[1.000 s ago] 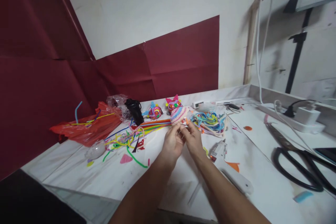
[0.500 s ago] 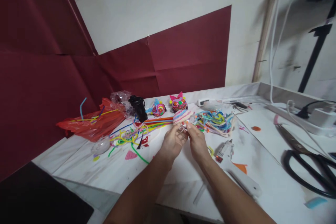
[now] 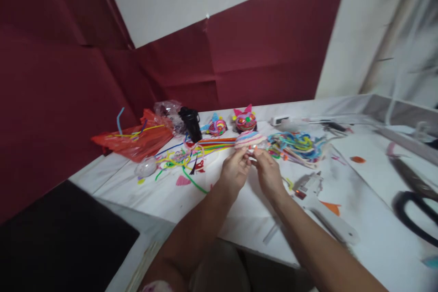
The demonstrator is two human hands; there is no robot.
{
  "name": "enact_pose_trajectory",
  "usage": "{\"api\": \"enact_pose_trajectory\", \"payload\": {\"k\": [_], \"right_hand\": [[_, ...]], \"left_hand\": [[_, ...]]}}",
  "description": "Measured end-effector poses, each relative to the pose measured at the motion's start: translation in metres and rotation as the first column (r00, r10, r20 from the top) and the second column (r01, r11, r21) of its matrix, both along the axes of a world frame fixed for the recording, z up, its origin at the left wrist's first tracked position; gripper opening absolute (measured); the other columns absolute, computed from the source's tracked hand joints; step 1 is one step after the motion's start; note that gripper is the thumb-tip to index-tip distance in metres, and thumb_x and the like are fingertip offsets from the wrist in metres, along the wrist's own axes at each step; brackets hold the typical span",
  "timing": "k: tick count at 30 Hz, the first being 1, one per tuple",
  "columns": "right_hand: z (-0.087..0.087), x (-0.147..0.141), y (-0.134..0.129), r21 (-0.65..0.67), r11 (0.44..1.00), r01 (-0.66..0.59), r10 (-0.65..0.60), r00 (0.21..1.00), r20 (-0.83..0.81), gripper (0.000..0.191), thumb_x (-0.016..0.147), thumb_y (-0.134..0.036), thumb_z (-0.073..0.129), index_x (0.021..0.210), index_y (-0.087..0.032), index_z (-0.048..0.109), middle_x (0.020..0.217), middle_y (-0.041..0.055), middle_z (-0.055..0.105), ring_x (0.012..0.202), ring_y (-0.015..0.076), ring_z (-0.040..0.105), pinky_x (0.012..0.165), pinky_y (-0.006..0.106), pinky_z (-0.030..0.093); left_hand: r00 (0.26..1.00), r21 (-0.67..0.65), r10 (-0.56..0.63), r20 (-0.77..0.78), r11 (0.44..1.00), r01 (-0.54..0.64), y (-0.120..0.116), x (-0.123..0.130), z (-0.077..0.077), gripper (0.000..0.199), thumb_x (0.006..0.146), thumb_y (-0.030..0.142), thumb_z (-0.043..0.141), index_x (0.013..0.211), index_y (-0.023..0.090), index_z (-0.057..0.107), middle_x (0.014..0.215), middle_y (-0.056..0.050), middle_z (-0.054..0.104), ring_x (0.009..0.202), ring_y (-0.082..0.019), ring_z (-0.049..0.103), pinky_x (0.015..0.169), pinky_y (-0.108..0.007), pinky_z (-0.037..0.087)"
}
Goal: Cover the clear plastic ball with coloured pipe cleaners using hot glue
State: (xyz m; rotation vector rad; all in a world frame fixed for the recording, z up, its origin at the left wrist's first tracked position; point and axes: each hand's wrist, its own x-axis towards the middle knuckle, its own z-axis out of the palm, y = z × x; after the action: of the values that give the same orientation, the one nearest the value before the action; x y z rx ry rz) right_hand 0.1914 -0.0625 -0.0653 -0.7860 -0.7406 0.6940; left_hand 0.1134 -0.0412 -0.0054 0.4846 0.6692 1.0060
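Observation:
My left hand (image 3: 236, 167) and my right hand (image 3: 268, 169) meet over the middle of the table, thumbs and fingers pinched close together. Something small, pale and partly orange shows between the fingertips, too blurred to name. Just beyond them sits a dome wrapped in pink, white and blue fuzzy stripes (image 3: 249, 138); whether the fingertips touch it I cannot tell. Behind it stand a pink-eared animal head (image 3: 245, 119) and a smaller head with blue trim (image 3: 217, 126). Straight pipe cleaners (image 3: 219, 144) lie left of the dome, and a tangled heap of them (image 3: 297, 146) lies to its right.
A white glue gun (image 3: 328, 214) lies right of my right forearm, with large black-handled scissors (image 3: 415, 210) farther right. Toward the left are a red plastic bag (image 3: 137, 139), a black bottle (image 3: 190, 124), a clear plastic ball (image 3: 146, 167) and scattered pipe cleaners.
The view has swung left and tilted down, so things sit farther right and higher. Both hands stay pinched together in front of the striped dome, with only slight finger movement.

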Motion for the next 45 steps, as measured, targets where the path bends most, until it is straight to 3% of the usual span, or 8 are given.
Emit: {"api": "enact_pose_trajectory", "payload": {"k": [7,12,22,29,32,37,43,45], "right_hand": [[-0.002,-0.005,-0.005,-0.05,0.996,-0.069,0.073,0.993,0.088,0.024,0.081,-0.05,0.064,0.081,-0.027,0.07,0.087,-0.001,0.07,0.088,0.0189,0.063,0.085,0.036,0.048],[-0.004,-0.006,-0.009,-0.135,0.988,-0.073,0.098,0.978,0.182,0.028,0.079,-0.052,0.065,0.09,-0.028,0.073,0.099,0.0037,0.072,0.1,0.0234,0.063,0.083,0.038,0.047],[0.004,-0.014,-0.015,-0.408,0.901,0.149,-0.003,0.941,0.339,0.04,0.047,-0.048,0.081,0.079,-0.024,0.074,0.076,0.0059,0.076,0.074,0.0273,0.069,0.083,0.046,0.052],[0.016,-0.015,-0.022,-0.586,0.779,0.222,0.013,0.929,0.37,0.044,0.036,-0.049,0.078,0.074,-0.027,0.076,0.076,0.0048,0.077,0.084,0.0324,0.07,0.089,0.044,0.052],[0.022,-0.018,-0.025,-0.577,0.778,0.248,0.011,0.914,0.406,0.032,0.04,-0.049,0.075,0.065,-0.029,0.075,0.076,0.0037,0.076,0.078,0.0294,0.068,0.082,0.04,0.053],[0.029,-0.021,-0.028,-0.456,0.851,0.261,0.018,0.853,0.522,0.016,0.048,-0.045,0.067,0.054,-0.03,0.072,0.069,0.0029,0.07,0.069,0.0247,0.064,0.072,0.035,0.051],[0.031,-0.018,-0.029,-0.457,0.837,0.301,0.018,0.819,0.573,0.022,0.054,-0.047,0.057,0.059,-0.031,0.071,0.063,0.0029,0.069,0.063,0.0237,0.064,0.062,0.033,0.051],[0.029,-0.017,-0.029,-0.432,0.815,0.387,-0.007,0.751,0.66,0.03,0.057,-0.051,0.054,0.067,-0.031,0.073,0.063,0.0025,0.071,0.061,0.024,0.066,0.06,0.033,0.053]], "left_hand": [[0.999,-0.021,0.027,0.035,0.999,-0.027,0.002,-0.009,0.008,0.02,0.078,0.003,0.063,0.061,0.014,0.057,0.056,0.004,0.05,0.05,-0.003,0.045,0.049,-0.015,0.034],[1.0,0.058,0.004,0.03,0.998,-0.006,0.016,-0.029,0.004,0.018,0.07,0.002,0.069,0.064,0.014,0.057,0.06,0.005,0.051,0.049,-0.001,0.039,0.047,-0.016,0.028],[0.998,0.139,-0.024,-0.062,0.99,0.033,0.058,-0.054,-0.028,0.031,0.051,0.006,0.082,0.062,0.014,0.055,0.058,0.005,0.051,0.05,-0.002,0.039,0.048,-0.019,0.024],[0.996,0.138,-0.059,-0.069,0.988,0.068,0.064,-0.057,-0.047,0.028,0.046,0.008,0.083,0.063,0.013,0.061,0.058,0.003,0.053,0.051,-0.003,0.037,0.05,-0.023,0.022],[0.995,0.128,-0.061,-0.084,0.989,0.071,0.062,-0.057,-0.053,0.03,0.044,0.008,0.082,0.063,0.012,0.061,0.059,0.001,0.055,0.051,-0.004,0.039,0.051,-0.023,0.021],[0.991,0.128,-0.074,-0.113,0.988,0.089,0.061,-0.056,-0.06,0.031,0.043,0.01,0.083,0.064,0.013,0.061,0.057,0.002,0.054,0.05,-0.004,0.038,0.052,-0.025,0.02],[0.986,0.116,-0.075,-0.149,0.989,0.093,0.062,-0.057,-0.06,0.026,0.05,0.01,0.084,0.062,0.018,0.063,0.057,0.001,0.053,0.051,-0.006,0.035,0.054,-0.027,0.022],[0.983,0.109,-0.081,-0.163,0.989,0.099,0.062,-0.058,-0.06,0.024,0.053,0.011,0.084,0.061,0.018,0.063,0.058,0.001,0.055,0.051,-0.006,0.035,0.054,-0.028,0.022]]}}
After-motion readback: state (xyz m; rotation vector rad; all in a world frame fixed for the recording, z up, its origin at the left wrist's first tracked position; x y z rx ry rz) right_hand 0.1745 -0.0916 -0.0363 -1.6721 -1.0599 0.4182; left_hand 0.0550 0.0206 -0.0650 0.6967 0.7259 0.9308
